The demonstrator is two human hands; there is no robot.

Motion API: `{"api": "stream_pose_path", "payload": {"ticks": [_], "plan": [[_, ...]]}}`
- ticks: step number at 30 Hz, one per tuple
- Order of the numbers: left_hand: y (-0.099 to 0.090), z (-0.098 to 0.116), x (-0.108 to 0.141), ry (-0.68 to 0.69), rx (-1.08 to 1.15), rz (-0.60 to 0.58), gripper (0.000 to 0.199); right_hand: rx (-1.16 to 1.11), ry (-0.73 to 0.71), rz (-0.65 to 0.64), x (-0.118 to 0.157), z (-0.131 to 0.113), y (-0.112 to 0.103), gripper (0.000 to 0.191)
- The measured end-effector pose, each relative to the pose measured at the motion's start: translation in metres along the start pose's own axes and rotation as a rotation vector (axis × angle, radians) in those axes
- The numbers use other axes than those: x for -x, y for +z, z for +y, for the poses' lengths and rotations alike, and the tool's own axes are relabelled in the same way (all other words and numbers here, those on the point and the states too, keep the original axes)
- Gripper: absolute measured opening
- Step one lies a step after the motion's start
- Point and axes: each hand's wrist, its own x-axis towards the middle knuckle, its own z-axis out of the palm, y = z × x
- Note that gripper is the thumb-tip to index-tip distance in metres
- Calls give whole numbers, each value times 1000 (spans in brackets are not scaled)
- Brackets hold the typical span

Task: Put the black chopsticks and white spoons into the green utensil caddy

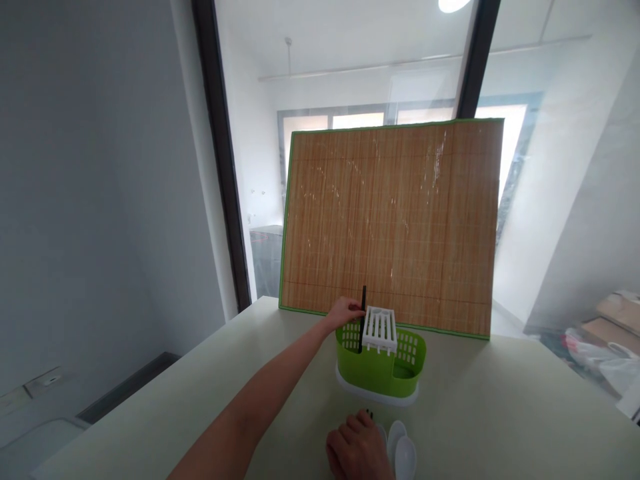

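A green cutlery holder point(370, 370) with a white base and perforated sides stands on the table, a white slatted rack point(380, 328) across its middle. At its left compartment, my left hand point(344, 313) pinches a black chopstick point(363, 320) that stands nearly upright, its lower end inside the holder. Closer to me, my right hand point(359, 448) is closed low over the table, with the dark tips of more chopsticks point(369, 413) poking out beyond its fingers. Several white spoons point(405, 459) lie right beside that hand; the hand partly covers one.
The pale table point(480, 400) carries all of this. Behind the holder, a bamboo mat point(393, 220) with green edging leans upright against a glass partition. Bags and cardboard point(613, 333) lie beyond the table at the right, and a grey wall point(100, 167) rises at the left.
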Motion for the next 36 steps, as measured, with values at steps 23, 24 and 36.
{"api": "stream_pose_path", "payload": {"ticks": [23,24,36], "plan": [[4,-3,100,12,-314,325,28,-145,-11,177,-7,-2,-14,18],[12,-8,120,-3,-275,385,23,-167,5,192,-8,-2,-17,17],[92,-13,228,-371,-596,-70,22,-220,7,232,-7,-1,-19,17]]}}
